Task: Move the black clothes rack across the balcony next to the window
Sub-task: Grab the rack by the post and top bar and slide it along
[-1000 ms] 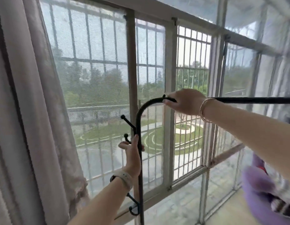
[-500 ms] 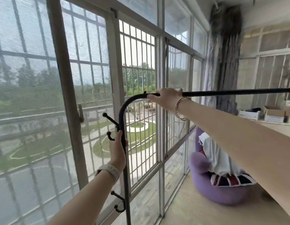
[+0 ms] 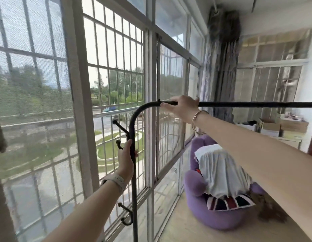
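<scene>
The black clothes rack [image 3: 134, 193] stands close to the barred window [image 3: 115, 70]. Its thin upright post curves at the top into a horizontal bar that runs off the right edge. Small black hooks stick out of the post toward the window. My left hand [image 3: 125, 160] is wrapped around the upright post just under the upper hooks. My right hand [image 3: 180, 106] grips the top bar right after the bend. The rack's base is out of view below the frame.
A purple armchair [image 3: 202, 212] draped with a white cloth [image 3: 219, 172] and a striped cushion sits on the floor to the right, below the bar. A dark curtain [image 3: 223, 67] hangs at the far corner. Cardboard boxes [image 3: 289, 125] lie on a ledge beyond.
The view has swung right along the balcony; the left curtain has gone out of view and the armchair and far corner now show. Both hands keep the same grips on the rack.
</scene>
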